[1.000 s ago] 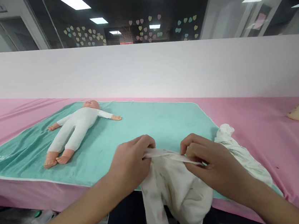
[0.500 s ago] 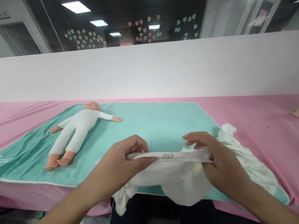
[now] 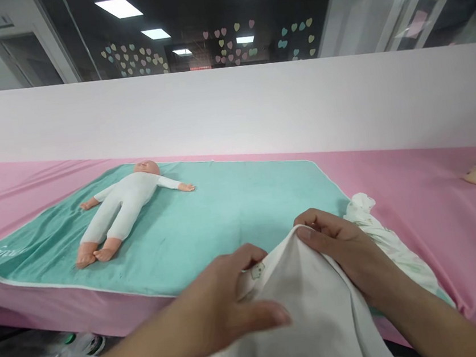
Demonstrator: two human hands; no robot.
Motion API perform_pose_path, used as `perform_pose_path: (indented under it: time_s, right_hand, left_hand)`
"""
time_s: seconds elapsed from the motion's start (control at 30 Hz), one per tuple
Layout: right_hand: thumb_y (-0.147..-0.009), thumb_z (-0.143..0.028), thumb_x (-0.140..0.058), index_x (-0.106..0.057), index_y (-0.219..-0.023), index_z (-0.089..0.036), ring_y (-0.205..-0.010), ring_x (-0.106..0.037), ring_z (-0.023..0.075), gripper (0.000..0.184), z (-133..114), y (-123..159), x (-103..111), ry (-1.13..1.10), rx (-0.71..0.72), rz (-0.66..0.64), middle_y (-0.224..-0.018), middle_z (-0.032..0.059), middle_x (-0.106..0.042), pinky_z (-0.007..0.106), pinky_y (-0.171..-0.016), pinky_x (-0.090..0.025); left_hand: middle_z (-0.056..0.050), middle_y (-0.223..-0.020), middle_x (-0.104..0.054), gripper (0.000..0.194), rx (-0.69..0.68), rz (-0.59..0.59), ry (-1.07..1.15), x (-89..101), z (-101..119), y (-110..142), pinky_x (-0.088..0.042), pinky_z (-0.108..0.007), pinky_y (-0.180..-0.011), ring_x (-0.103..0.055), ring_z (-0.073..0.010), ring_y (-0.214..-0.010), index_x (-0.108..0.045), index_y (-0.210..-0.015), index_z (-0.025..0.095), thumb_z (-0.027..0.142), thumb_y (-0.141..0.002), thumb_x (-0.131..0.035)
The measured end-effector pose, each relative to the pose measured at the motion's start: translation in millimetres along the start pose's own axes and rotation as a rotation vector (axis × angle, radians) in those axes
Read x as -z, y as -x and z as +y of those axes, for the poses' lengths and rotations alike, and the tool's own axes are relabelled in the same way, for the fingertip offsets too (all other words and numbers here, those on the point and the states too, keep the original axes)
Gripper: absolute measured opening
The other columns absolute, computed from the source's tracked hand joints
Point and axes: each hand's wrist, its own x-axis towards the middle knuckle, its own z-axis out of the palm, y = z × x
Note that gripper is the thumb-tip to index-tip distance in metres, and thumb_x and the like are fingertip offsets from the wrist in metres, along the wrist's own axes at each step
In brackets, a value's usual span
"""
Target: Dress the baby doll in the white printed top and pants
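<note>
The cloth edge, stretched nearly level between both hands in the earlier frame, now rises to a peak; the left thumb has swung away from its fingers. Right hand: thumb and forefinger clamped on the peak of the white garment. Left hand: thumb and fingers apart, fingertips at the garment's printed band. The garment, thin and softly creased, hangs over the near edge of the green towel, hiding part of it. At the towel's right edge lies a bunched, leaf-patterned cloth. The doll, smooth-limbed and in a white suit, lies at the left, head near the far edge. Underneath: pink sheet, creased near its front right.
</note>
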Motion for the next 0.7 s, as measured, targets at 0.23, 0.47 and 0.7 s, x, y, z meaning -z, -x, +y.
perform_pose_path:
  time_s: [0.23,0.47,0.7]
  right_hand:
    - [-0.082,-0.048,-0.05,-0.057,-0.075,-0.023,-0.059,-0.046,0.013,0.027,10.3,-21.1,14.6,0.715,0.232,-0.008,-0.065,-0.001,-0.055,0.025,-0.051,-0.032]
    - [-0.083,-0.03,-0.041,-0.055,-0.082,-0.024,-0.062,-0.051,0.016,0.016,17.3,-39.4,56.8,1.068,0.283,0.247,-0.071,-0.0002,-0.06,0.027,-0.053,-0.033]
    - [-0.079,-0.042,-0.045,-0.055,-0.081,-0.022,-0.062,-0.054,0.0163,0.022,24.3,-53.2,65.2,0.548,0.1,0.313,-0.075,0.0005,-0.06,0.026,-0.052,-0.039]
  left_hand:
    - [-0.002,-0.07,-0.055,0.022,-0.148,0.478,-0.961,2.4,-31.0,-17.3,-0.024,-0.028,-0.049,-0.046,-0.0132,-0.054,-0.054,-0.081,0.018,0.006,-0.077,-0.036]
    - [-0.004,-0.069,-0.054,0.024,0.129,0.41,-0.979,54.0,-58.5,-21.0,-0.02,-0.028,-0.047,-0.045,-0.0138,-0.053,-0.053,-0.07,0.017,0.001,-0.07,-0.035]
    - [-0.003,-0.077,-0.064,0.021,0.187,0.332,-0.446,84.3,-80.9,-34.3,-0.039,-0.026,-0.059,-0.059,-0.0183,-0.071,-0.063,-0.076,0.019,0.018,-0.076,-0.041]
